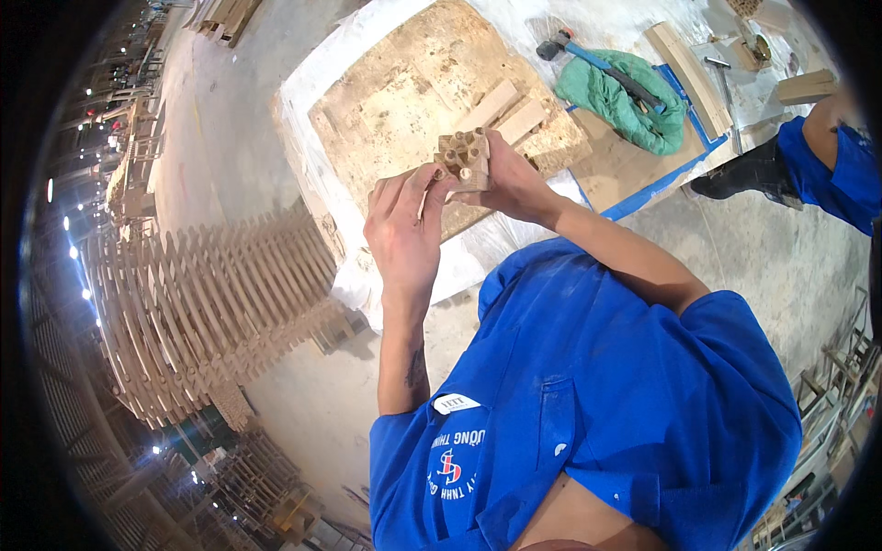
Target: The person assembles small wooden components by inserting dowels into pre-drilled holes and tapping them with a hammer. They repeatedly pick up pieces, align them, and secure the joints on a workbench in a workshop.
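Note:
In front of my chest, over the worktable, my right hand [513,184] is closed around a bundle of short wooden pieces [462,151]. Several round dowel pegs stick up from their end faces. My left hand [404,220] is beside it, with thumb and fingers pinched on a small wooden dowel [439,174] next to the bundle's near left edge. The fingers partly cover that dowel. Just beyond the bundle, two loose wooden blocks [491,104] rest on the worn board [386,83] that tops the table.
A hammer [597,62] lies across a green cloth [625,101] on a blue-edged panel [611,179] at the right. A curved wooden piece [689,78] is beyond it. A co-worker's arm [822,138] shows at far right. Stacked wooden parts [211,303] stand at left.

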Demonstrator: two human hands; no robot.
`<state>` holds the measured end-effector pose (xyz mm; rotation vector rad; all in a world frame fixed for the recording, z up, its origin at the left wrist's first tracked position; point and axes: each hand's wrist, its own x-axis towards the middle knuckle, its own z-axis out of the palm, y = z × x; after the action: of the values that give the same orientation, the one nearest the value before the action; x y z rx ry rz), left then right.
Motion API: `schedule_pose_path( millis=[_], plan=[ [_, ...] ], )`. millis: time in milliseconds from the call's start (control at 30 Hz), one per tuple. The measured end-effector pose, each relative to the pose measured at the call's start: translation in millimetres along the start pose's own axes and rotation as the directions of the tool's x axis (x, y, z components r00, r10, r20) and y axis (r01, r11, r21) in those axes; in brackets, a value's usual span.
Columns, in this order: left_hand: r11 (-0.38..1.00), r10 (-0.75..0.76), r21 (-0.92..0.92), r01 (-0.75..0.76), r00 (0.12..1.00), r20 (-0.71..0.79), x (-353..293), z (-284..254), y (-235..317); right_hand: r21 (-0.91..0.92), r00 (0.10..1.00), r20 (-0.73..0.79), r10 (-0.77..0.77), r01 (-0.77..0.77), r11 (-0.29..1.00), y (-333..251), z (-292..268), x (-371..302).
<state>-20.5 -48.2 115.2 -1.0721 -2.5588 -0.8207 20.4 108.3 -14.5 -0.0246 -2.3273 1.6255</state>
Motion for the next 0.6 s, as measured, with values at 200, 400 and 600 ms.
schedule_pose_path(
  millis=[200,400,600],
  plan=[
    [0.991,0.114,0.076,-0.110,0.993,-0.039,-2.1,6.0,-1.9,-0.014,1.000,0.021,0.022,-0.022,1.000,-1.8,-1.2,2.2],
    [0.990,0.144,0.016,-0.143,0.989,-0.032,-0.7,5.5,-10.8,-0.065,0.998,0.010,-0.061,0.061,0.996,1.3,-0.8,7.9],
    [0.992,-0.007,-0.122,0.023,0.992,0.129,5.6,-10.7,-4.2,0.081,0.991,0.072,0.110,-0.116,0.990,-3.7,-10.2,4.9]
  ],
)
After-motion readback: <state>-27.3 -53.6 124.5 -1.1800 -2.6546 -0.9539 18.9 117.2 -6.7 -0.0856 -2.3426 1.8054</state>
